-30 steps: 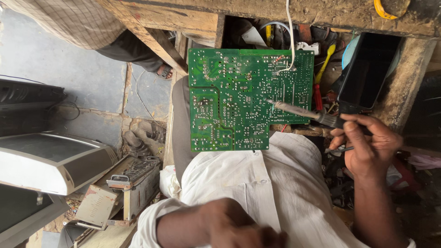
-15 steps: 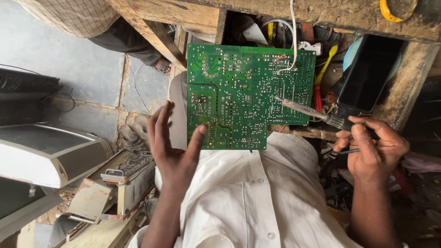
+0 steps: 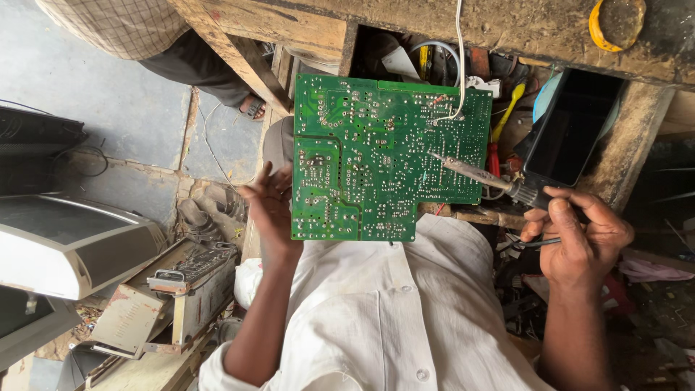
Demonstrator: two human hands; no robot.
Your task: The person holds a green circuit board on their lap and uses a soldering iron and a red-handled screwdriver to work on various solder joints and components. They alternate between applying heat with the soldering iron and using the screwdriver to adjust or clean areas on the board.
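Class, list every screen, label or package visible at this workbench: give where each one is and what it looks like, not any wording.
Dark rectangular phone screen: upper right, leaning against the wooden bench post, blank black glass.
Grey-white monitor casing: far left, on the floor, curved plastic shell; its screen is not visible.
No packages or labels can be made out.

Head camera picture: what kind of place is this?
Probably an electronics repair workshop. The right hand holds a soldering iron to a green circuit board, and opened old appliances sit on the floor.

Dark blank phone screen (image 3: 570, 127) (rectangular, black), propped upright beside the wooden bench leg (image 3: 637, 137)
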